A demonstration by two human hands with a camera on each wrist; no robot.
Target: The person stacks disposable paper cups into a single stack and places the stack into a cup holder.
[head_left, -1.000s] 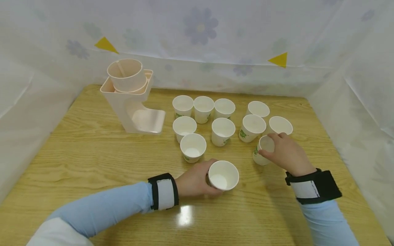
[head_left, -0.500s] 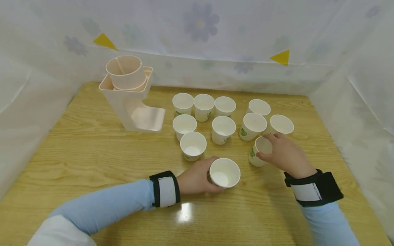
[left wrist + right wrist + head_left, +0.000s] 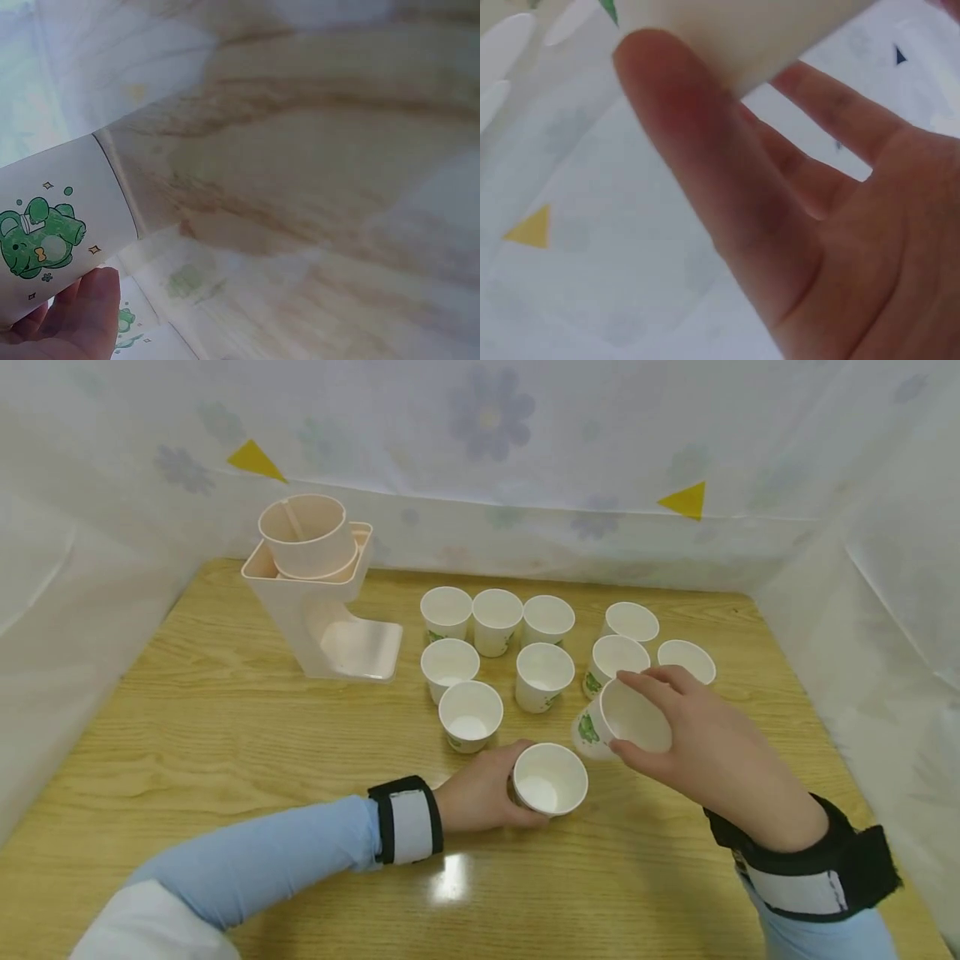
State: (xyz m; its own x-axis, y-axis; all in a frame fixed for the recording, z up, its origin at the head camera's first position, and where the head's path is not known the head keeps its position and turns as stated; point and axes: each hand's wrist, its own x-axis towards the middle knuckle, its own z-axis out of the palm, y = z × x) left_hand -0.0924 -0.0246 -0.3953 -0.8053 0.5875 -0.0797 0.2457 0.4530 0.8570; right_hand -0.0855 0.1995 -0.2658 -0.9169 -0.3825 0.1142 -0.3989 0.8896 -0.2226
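Note:
My left hand (image 3: 483, 793) grips a white paper cup (image 3: 551, 779) from its left side, mouth up, near the middle of the table. In the left wrist view a green cartoon animal is printed on this paper cup (image 3: 60, 225), with my fingers (image 3: 86, 307) curled against its wall. My right hand (image 3: 712, 752) holds a second paper cup (image 3: 633, 718) between thumb and fingers, tilted with its mouth toward the palm. This cup overlaps a standing cup behind it in the head view. In the right wrist view the thumb (image 3: 705, 150) presses along the cup wall (image 3: 727, 37).
Several more paper cups (image 3: 470, 714) stand upright in loose groups across the table (image 3: 315, 893). A pale pink stand (image 3: 300, 610) with a round container (image 3: 303, 539) on top is at the back left. A flowered white curtain (image 3: 480, 460) encloses the back and sides.
My right hand has lifted its cup off the table, toward me, and tilted it. My left hand stays round its cup with hardly any shift.

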